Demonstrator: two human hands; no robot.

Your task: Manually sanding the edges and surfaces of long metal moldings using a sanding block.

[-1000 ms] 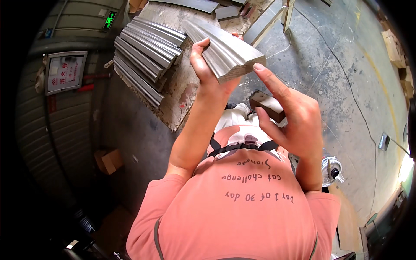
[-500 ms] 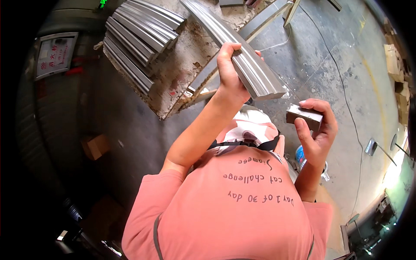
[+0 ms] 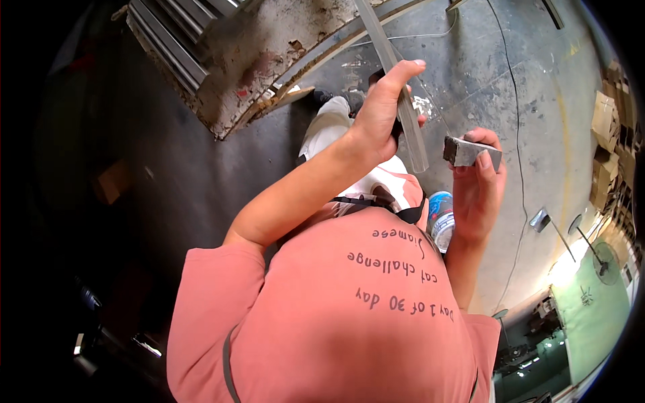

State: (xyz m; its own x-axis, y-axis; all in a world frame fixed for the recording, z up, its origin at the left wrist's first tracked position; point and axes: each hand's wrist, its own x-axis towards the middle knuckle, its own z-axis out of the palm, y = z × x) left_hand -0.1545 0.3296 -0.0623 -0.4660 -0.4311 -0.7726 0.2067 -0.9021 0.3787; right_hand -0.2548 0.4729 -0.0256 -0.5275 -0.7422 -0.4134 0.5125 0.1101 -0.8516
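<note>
Beside the worktable (image 3: 262, 57), left hand (image 3: 383, 114) gripping a long grey strip (image 3: 410, 131), right hand (image 3: 480, 181) pinching a small block (image 3: 470, 154).
Should the left grip slacken, the strip could tip; its far end, out of view, may lack support.

Ahead and to the left of your left hand (image 3: 381, 115) you have a worn table (image 3: 248, 60), its top stained and chipped. Well off to that hand's left, in the dim part of the room, a small brown box (image 3: 113, 181) lies on the floor (image 3: 497, 74). Just below and slightly left of your right hand (image 3: 480, 185) you can see a blue-and-white tub (image 3: 441, 218), partly hidden by your body. A dark cord (image 3: 516, 94) runs along the floor to the right of your right hand; beyond it are a faded yellow line (image 3: 563, 168) and, farther right, stacked cardboard boxes (image 3: 605, 121). Well to the right and nearer you than that hand lies a pale green surface (image 3: 598, 322).
</note>
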